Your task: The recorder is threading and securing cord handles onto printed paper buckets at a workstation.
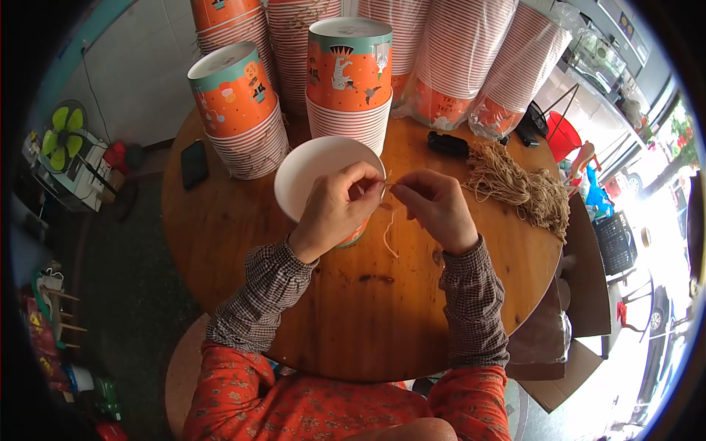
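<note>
My left hand [340,200] is closed in a pinch at the right rim of a paper bucket [305,173], white inside and orange outside. Close beside it, my right hand [435,207] pinches too, its fingertips almost meeting those of the left. Between them runs a thin beige string [387,239], and a loose length of it hangs or lies below the fingers over the table. Part of the bucket is hidden behind my left hand, and so is the exact spot where the string meets the rim.
The round wooden table [353,309] carries upside-down stacks of orange paper buckets [349,70] at the back, some in clear plastic wrap [460,59]. A bundle of beige strings [526,187] lies at right, a black phone [194,165] at left. Cardboard [562,375] stands below right.
</note>
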The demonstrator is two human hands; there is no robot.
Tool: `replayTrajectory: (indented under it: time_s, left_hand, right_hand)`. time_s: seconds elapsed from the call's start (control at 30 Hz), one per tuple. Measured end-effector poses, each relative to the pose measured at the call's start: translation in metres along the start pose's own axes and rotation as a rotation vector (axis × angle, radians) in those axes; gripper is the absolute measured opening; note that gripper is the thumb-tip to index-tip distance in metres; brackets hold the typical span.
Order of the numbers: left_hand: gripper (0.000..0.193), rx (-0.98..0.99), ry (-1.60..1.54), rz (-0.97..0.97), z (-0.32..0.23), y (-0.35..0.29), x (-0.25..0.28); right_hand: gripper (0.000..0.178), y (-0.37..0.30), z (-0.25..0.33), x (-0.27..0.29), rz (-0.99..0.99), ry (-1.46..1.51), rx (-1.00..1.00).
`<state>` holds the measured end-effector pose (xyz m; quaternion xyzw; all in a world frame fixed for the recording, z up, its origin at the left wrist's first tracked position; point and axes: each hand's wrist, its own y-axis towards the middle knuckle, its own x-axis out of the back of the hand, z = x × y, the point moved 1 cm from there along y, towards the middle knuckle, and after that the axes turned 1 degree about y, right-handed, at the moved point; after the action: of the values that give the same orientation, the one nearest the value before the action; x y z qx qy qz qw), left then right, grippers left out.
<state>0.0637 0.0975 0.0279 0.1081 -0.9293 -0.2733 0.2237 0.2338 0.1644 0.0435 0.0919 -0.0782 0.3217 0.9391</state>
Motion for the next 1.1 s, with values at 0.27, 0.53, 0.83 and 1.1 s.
replayTrajectory:
  time_s: [0.27,0.53,0.83,1.1]
  left_hand:
    - [0.01,-0.129,0.343,-0.001,-0.016,-0.003,0.0]
    - [0.011,-0.202,0.587,-0.026,-0.012,-0.013,-0.011]
    - [0.008,-0.136,0.487,0.167,-0.012,-0.012,-0.004]
    - [0.01,-0.206,0.613,0.309,0.01,-0.004,0.025]
  right_hand:
    - [0.013,-0.007,0.006,-0.003,-0.014,0.356,-0.144]
    - [0.01,-0.03,0.038,0.02,-0.116,0.711,0.125]
    - [0.013,-0.041,0.047,0.025,-0.103,0.69,0.124]
    - [0.015,-0.038,0.048,0.033,-0.083,0.676,0.122]
